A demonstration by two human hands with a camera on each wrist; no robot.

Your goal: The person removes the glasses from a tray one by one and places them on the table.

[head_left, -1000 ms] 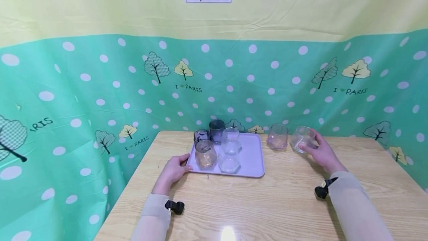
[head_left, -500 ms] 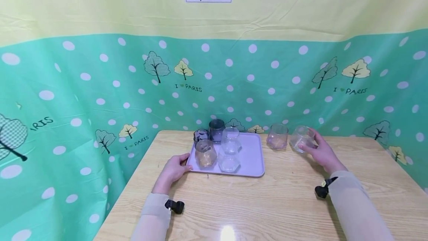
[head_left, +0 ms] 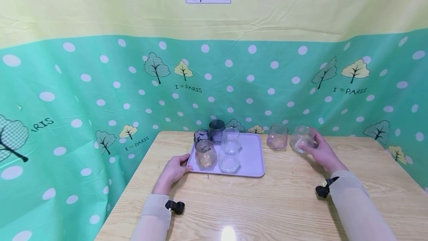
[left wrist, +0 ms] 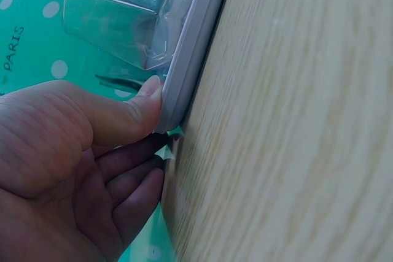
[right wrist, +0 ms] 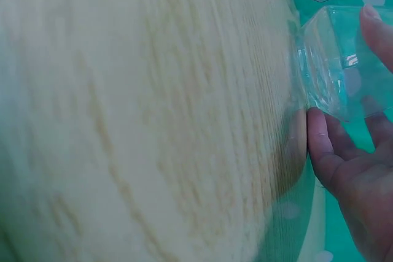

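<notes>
My left hand (head_left: 174,168) grips the near left corner of a lilac tray (head_left: 251,157). In the left wrist view its thumb lies against the tray wall (left wrist: 191,47), with the other fingers curled below. At the right, my right hand (head_left: 323,154) holds a clear faceted glass (head_left: 302,138), which looks upright and at table level. The thumb is on the near side; some fingers go behind the glass. Just left of it stands a pink-tinted glass (head_left: 277,137), apart from the hand.
Several glasses fill the tray's left half: a small dark purple one (head_left: 201,137), a taller dark one (head_left: 217,132), an amber-tinted one (head_left: 205,155) and clear ones (head_left: 230,142). A patterned curtain (head_left: 214,81) hangs right behind the wooden table (head_left: 267,207).
</notes>
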